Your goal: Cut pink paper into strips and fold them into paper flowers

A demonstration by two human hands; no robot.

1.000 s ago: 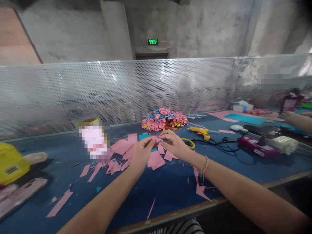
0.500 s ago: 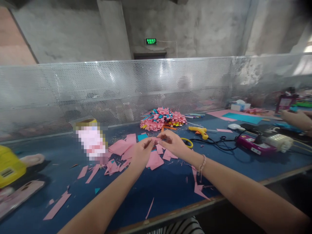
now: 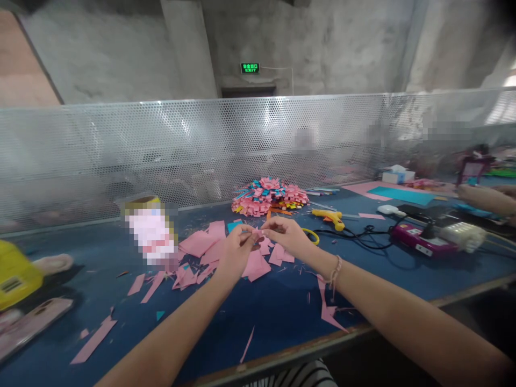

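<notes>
My left hand [image 3: 237, 248] and my right hand [image 3: 284, 235] meet at their fingertips over the middle of the blue table [image 3: 278, 312]. Both pinch a small piece of pink paper [image 3: 258, 234] between them. Under and around the hands lie loose pink paper pieces [image 3: 201, 243], with a bit of blue paper [image 3: 233, 226] just behind my left hand. A cluster of folded pink, blue and yellow paper [image 3: 268, 196] sits behind the hands. Yellow-handled scissors [image 3: 311, 236] are partly hidden by my right hand.
To the right are a yellow glue gun [image 3: 331, 217], black cables and a purple power strip [image 3: 423, 239]. A yellow roll or container [image 3: 149, 202], largely blurred, stands left; a phone [image 3: 36, 328] lies further left. Another person's hands [image 3: 484, 196] show at the right edge.
The fingers of my left hand have shifted on the pink paper and look more curled. At the right edge, the other person's hands have moved slightly left.
</notes>
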